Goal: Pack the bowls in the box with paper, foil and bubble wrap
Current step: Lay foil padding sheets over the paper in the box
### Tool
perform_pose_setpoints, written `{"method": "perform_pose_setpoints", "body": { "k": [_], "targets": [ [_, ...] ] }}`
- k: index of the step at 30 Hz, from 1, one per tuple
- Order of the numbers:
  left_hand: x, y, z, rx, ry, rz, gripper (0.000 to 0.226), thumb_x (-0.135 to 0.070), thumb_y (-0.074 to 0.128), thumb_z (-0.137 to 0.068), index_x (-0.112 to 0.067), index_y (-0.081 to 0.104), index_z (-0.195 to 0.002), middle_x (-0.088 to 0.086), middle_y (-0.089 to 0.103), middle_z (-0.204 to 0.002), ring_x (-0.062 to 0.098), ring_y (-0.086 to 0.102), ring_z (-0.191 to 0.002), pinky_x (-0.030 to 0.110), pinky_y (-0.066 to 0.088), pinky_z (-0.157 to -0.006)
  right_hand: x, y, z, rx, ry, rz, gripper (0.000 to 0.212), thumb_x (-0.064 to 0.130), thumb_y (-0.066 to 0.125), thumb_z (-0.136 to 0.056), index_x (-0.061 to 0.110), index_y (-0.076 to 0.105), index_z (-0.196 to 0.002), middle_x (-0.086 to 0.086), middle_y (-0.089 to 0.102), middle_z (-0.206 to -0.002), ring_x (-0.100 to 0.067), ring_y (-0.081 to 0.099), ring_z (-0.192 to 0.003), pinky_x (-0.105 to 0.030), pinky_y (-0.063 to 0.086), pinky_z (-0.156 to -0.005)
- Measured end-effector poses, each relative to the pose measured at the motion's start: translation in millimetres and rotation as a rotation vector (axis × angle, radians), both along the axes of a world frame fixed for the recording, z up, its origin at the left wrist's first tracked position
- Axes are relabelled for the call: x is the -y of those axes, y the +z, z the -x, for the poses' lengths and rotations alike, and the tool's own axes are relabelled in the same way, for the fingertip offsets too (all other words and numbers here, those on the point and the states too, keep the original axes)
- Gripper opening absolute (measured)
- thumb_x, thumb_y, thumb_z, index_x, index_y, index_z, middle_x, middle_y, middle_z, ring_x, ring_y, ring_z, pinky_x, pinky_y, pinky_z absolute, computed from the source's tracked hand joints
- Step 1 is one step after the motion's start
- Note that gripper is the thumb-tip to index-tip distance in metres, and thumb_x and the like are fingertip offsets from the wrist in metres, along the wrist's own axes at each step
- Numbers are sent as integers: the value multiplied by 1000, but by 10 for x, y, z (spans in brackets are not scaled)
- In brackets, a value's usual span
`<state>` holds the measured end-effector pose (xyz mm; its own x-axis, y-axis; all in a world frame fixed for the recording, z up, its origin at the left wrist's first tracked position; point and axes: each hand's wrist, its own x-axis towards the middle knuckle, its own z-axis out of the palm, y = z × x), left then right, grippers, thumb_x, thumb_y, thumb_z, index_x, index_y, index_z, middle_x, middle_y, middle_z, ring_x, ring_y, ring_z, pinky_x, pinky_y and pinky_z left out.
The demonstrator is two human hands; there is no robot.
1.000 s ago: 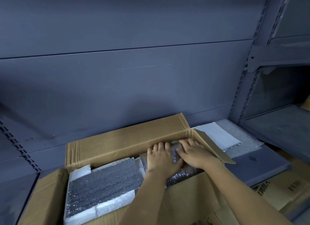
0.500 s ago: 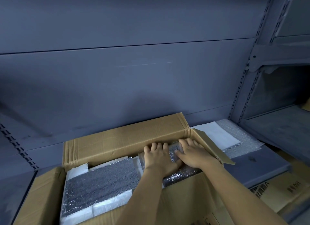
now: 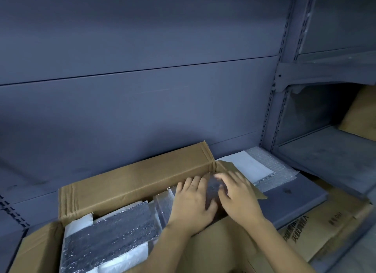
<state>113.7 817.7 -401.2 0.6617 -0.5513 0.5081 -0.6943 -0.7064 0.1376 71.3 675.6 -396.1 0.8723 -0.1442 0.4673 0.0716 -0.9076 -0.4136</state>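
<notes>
Drawn slightly apart since before, the left hand (image 3: 193, 203) lies flat and the right hand (image 3: 238, 195), blurred, spreads open fingers on the shiny bubble-wrapped bundle (image 3: 213, 188) at the cardboard box's (image 3: 132, 183) right end.

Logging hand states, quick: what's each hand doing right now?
Left hand: open, pressing flat on the wrapped bundle in the box.
Right hand: open, blurred, resting on the same bundle.
</notes>
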Motion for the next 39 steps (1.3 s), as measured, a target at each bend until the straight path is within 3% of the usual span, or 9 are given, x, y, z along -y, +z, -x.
{"method": "perform_pose_setpoints", "body": {
  "k": [6,10,13,15,17,19,24,31,39],
  "targets": [
    [403,39,318,-100,-165,-80,43,-43,43,-71,-27,61,-107,-8,65,-105,13,61,-89,26,33,-80,327,-267,282,-25,-227,-170,33,19,46,-90,17,55,-121,2,54,-123,-19,49,-114,-34,38,-94],
    [685,91,473,-189,-237,-210,50,-41,38,-69,-30,63,-110,-10,65,-116,12,61,-109,34,32,-95,414,-296,413,-146,-112,-623,32,23,39,-99,25,41,-131,7,48,-126,-14,46,-120,-28,34,-100],
    [774,82,416,-216,-161,-283,54,-43,38,-72,-29,61,-118,-5,66,-119,18,56,-121,46,13,-110,472,-281,513,-149,-72,-808,37,28,32,-101,29,32,-137,15,47,-124,-5,45,-117,-18,33,-92],
    [785,72,355,-257,-69,-289,63,-46,27,-79,-27,49,-135,3,50,-140,27,37,-137,52,-12,-113,582,-292,546,-111,-98,-813,29,25,34,-101,29,43,-128,14,57,-116,-6,52,-112,-13,37,-84],
    [812,74,305,-374,41,-330,67,-59,14,-84,-37,17,-147,9,8,-159,37,-4,-145,64,-18,-104,717,-309,476,-113,-117,-825,25,22,37,-100,25,51,-120,8,62,-116,-9,55,-112,-17,37,-89],
    [840,86,294,-582,86,-359,64,-68,17,-86,-46,6,-145,10,-9,-159,40,-18,-142,70,-13,-102,867,-329,331,-159,-155,-760,26,20,37,-101,20,56,-118,1,60,-119,-11,53,-112,-21,34,-93],
    [847,68,290,-613,93,-346,64,-69,22,-87,-47,5,-145,10,-4,-159,38,-14,-143,70,-8,-104,1211,-422,-156,-343,-240,-463,30,17,36,-99,13,63,-110,-6,54,-125,-19,48,-111,-33,39,-97],
    [862,84,276,-605,109,-343,62,-67,24,-88,-42,14,-143,13,6,-158,39,-8,-144,70,-10,-104,1201,-589,-399,-788,-124,11,42,26,45,-91,56,48,-121,10,2,-159,-23,-4,-145,-45,3,-116],
    [872,83,243,-671,104,-309,61,-68,26,-87,-42,17,-142,11,10,-157,38,-4,-144,70,-7,-104,1171,-453,-332,-803,-117,51,38,36,38,-94,54,43,-128,9,12,-158,-21,7,-146,-44,7,-116]
  ]
}}
